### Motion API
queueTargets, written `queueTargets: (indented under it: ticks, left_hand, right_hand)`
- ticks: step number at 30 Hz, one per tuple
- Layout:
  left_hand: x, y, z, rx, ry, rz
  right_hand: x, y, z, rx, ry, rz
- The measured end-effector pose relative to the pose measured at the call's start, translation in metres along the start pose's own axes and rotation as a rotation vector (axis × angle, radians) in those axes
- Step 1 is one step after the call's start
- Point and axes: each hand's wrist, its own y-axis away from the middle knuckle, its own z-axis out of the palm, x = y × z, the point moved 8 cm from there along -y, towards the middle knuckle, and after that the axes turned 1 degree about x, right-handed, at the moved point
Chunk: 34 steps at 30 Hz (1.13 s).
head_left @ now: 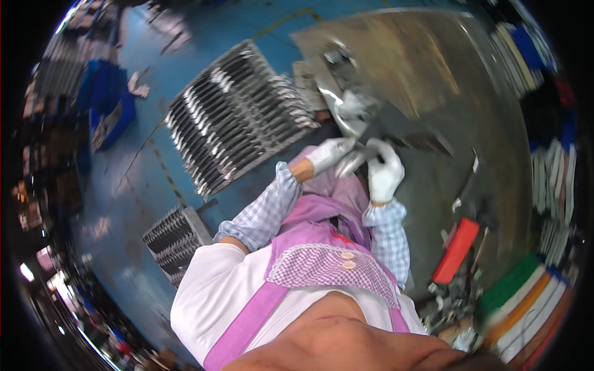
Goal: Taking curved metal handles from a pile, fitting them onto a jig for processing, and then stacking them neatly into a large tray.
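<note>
Both my hands wear white gloves and meet at the edge of a grey metal workbench [427, 68]. My left hand [329, 153] and my right hand [385, 176] are closed together on a small shiny curved metal piece [351, 163] held between them. Just beyond the hands, more shiny metal parts [348, 106] lie on the near edge of the bench. My checked sleeves and a pink apron fill the lower middle of the view.
A large rack of dark metal parts [238, 117] stands on the blue floor to the left, and a smaller rack [173, 238] sits nearer me. Blue crates [108, 105] are at the far left. A red box [456, 250] and stacked coloured sheets [526, 303] lie to the right.
</note>
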Motion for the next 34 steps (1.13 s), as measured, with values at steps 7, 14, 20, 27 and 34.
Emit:
queueTargets:
  ticks: [7, 14, 20, 27, 34]
  left_hand:
    - [0.047, 0.028, -0.12, 0.186, -0.579, 0.058]
    - [0.071, -0.081, -0.418, 0.817, -0.751, 0.344]
    - [0.011, -0.14, -0.452, 0.824, -0.997, -0.009]
    - [0.027, -0.053, -0.476, 1.563, -1.126, 0.343]
    - [0.002, 0.007, -0.593, 1.695, -0.429, -0.098]
  right_hand:
    - [0.008, 0.016, 0.016, -0.013, -0.234, -0.014]
    - [0.117, 0.038, -0.023, 0.292, 0.567, 0.124]
    - [0.121, 0.034, -0.014, 0.231, 0.64, 0.2]
    - [0.118, 0.026, -0.016, 0.231, 0.659, 0.173]
    - [0.134, 0.032, -0.01, 0.208, 0.554, 0.226]
